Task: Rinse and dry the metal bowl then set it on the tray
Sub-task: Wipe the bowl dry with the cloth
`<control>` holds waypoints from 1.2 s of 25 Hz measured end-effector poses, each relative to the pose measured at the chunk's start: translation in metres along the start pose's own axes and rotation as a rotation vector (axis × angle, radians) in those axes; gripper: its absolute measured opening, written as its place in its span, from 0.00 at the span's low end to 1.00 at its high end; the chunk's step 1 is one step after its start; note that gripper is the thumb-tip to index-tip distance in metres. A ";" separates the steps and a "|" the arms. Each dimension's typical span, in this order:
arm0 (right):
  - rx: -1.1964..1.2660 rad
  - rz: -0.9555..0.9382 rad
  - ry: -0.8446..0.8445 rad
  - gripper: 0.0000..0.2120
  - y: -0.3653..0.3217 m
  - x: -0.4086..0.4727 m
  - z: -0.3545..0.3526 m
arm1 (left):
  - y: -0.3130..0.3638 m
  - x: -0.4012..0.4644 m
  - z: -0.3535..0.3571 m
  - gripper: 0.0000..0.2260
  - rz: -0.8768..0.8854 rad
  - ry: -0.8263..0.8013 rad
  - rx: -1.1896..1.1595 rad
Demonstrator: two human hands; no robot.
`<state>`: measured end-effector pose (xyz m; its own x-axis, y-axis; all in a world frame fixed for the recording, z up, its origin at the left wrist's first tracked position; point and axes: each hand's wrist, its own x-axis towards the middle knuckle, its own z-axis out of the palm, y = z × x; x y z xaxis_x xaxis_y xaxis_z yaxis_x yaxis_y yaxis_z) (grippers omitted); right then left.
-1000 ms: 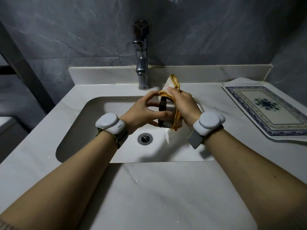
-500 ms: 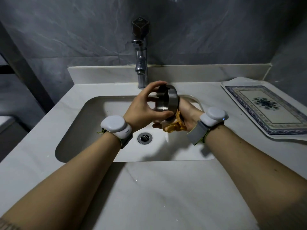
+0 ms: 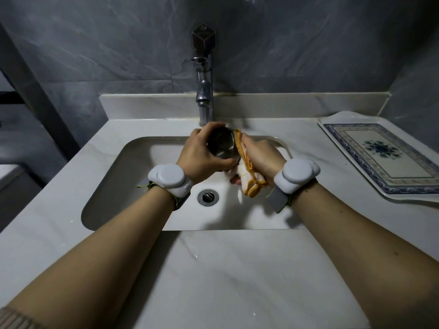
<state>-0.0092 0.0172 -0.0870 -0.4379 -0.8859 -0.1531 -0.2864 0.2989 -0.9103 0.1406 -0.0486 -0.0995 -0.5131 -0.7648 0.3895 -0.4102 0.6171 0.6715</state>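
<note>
Drying in hand: left hand (image 3: 202, 150) grip clamps metal bowl (image 3: 222, 144) over sink (image 3: 114, 186), right hand (image 3: 261, 157) grip clamps cloth (image 3: 247, 172) against it; next, carry right to tray (image 3: 332, 119).

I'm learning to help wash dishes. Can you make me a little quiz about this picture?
1. True or false: the metal bowl already sits on the tray.
2. Which hand grips the cloth? A) left hand B) right hand
3. What is the bowl held above?

Key:
1. False; the left hand holds it.
2. B, the right hand.
3. The sink, below the faucet.
</note>
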 end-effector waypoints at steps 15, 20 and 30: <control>0.517 0.025 -0.201 0.26 -0.002 0.002 -0.009 | 0.016 -0.008 -0.001 0.36 0.010 -0.166 -0.323; 0.587 0.106 -0.411 0.33 0.008 0.011 -0.007 | 0.016 -0.007 0.001 0.37 0.092 -0.116 -0.186; 0.450 0.011 -0.277 0.32 0.006 0.005 -0.001 | 0.002 0.000 0.000 0.38 0.001 0.018 0.064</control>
<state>-0.0134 0.0149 -0.0928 -0.1800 -0.9622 -0.2044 0.1376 0.1811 -0.9738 0.1400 -0.0473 -0.0989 -0.5000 -0.7669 0.4023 -0.4572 0.6283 0.6294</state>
